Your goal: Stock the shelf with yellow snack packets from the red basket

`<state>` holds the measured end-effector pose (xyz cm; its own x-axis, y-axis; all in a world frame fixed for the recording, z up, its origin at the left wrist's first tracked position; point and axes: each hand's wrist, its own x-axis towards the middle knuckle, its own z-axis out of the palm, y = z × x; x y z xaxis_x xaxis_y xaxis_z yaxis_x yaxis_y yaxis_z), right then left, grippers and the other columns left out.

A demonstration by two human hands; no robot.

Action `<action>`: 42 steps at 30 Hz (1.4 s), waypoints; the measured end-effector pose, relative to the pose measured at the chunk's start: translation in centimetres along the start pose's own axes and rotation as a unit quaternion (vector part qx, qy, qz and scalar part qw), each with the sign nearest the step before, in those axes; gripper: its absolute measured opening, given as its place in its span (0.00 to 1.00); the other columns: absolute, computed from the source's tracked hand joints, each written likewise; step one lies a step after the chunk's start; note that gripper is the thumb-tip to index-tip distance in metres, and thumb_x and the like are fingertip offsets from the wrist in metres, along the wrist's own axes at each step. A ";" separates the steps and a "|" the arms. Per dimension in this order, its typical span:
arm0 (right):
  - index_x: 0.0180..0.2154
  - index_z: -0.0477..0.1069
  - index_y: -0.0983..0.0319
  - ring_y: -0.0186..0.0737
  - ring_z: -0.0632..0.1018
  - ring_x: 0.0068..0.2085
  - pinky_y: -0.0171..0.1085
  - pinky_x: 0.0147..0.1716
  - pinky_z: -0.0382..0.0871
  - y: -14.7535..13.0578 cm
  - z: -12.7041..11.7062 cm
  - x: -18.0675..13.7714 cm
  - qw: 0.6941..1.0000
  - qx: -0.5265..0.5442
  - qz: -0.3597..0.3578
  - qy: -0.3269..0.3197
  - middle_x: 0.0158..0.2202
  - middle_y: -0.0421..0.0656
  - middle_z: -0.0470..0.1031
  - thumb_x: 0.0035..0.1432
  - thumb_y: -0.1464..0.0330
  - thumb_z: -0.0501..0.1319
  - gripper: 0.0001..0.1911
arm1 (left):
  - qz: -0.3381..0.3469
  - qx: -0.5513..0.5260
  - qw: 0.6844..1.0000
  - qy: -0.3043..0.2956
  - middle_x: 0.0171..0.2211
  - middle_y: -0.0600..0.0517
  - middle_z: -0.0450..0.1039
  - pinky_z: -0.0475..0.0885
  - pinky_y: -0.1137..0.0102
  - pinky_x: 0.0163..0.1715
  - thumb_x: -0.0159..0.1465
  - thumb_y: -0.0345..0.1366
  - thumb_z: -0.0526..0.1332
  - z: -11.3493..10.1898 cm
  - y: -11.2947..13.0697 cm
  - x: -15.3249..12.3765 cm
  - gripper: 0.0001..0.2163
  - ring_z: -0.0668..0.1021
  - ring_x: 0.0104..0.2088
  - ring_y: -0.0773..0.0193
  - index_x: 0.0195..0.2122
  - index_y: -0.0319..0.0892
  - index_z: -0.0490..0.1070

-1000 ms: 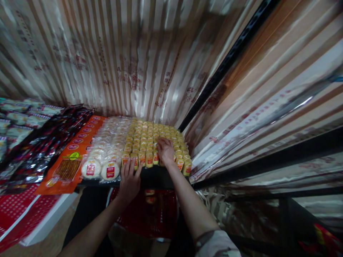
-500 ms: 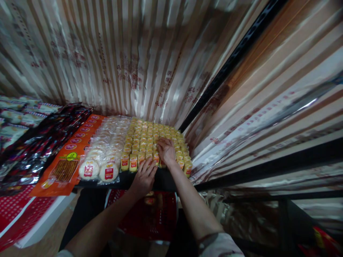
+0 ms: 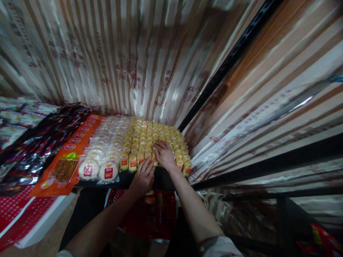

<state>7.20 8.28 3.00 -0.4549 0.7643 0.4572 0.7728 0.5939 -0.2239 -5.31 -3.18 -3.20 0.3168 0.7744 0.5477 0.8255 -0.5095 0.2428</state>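
Note:
Rows of small yellow wrapped cakes [image 3: 138, 137] with red-and-white labels stand packed together on a dark shelf [image 3: 164, 180]. My left hand [image 3: 143, 177] rests at the front of these rows, its fingers stretched out against the faces of the front packs. Lying over the cakes just to the right, my right hand [image 3: 164, 154] has its fingers pointing left across the tops. Neither hand lifts a pack. What lies under the right palm is hidden. Left of the cakes are rows of round white crackers [image 3: 108, 172] in clear wrappers.
Further left lie an orange snack bag [image 3: 65, 169], dark shiny packets [image 3: 43, 142] and white-green packets [image 3: 32, 117]. A red bag [image 3: 160, 221] is below the shelf. A black post [image 3: 214, 82] and striped plastic sheeting [image 3: 134, 53] bound the back and right.
My right hand has shifted slightly left over the cakes, its fingers drawn closer together. My left hand stays at the front row with hardly any movement.

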 end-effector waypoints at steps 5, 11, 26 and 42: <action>0.53 0.68 0.65 0.45 0.62 0.60 0.48 0.58 0.58 -1.3 0.1 -1.7 0.998 0.005 0.020 0.058 0.57 0.50 0.66 0.65 0.66 0.47 0.20 | -0.005 -0.001 1.000 -0.001 0.59 0.41 0.62 0.57 0.51 0.59 0.60 0.28 0.50 0.1 0.0 0.2 0.20 0.53 0.64 0.50 0.54 0.33 0.65; 0.62 0.53 0.63 0.46 0.47 0.66 0.53 0.60 0.54 -3.3 1.7 -5.5 0.996 0.013 0.017 0.082 0.65 0.49 0.50 0.65 0.69 0.45 0.25 | -0.093 0.037 0.992 0.083 0.62 0.39 0.55 0.57 0.49 0.58 0.57 0.25 0.52 -0.9 0.3 -1.3 0.20 0.52 0.64 0.47 0.51 0.36 0.68; 0.63 0.52 0.61 0.55 0.42 0.66 0.60 0.58 0.50 -4.9 3.7 -8.3 0.994 -0.054 0.057 0.081 0.67 0.49 0.40 0.63 0.69 0.49 0.26 | -0.222 0.105 0.968 0.045 0.65 0.37 0.45 0.58 0.50 0.58 0.60 0.31 0.57 -2.6 -0.6 -3.9 0.22 0.48 0.65 0.43 0.57 0.36 0.63; 0.61 0.56 0.67 0.45 0.48 0.66 0.50 0.60 0.55 -8.4 5.1 -7.8 0.998 0.026 -0.061 -0.006 0.64 0.50 0.55 0.63 0.72 0.45 0.25 | -0.203 0.122 0.964 0.122 0.65 0.33 0.44 0.62 0.52 0.57 0.64 0.31 0.49 -0.7 -1.7 -4.7 0.27 0.49 0.65 0.48 0.63 0.28 0.44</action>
<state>2.03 -1.38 -3.06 -0.5488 0.6886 0.4741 0.6878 0.6942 -0.2120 -8.54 -6.19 -5.67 -0.1497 0.7647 0.6267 0.9530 -0.0572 0.2974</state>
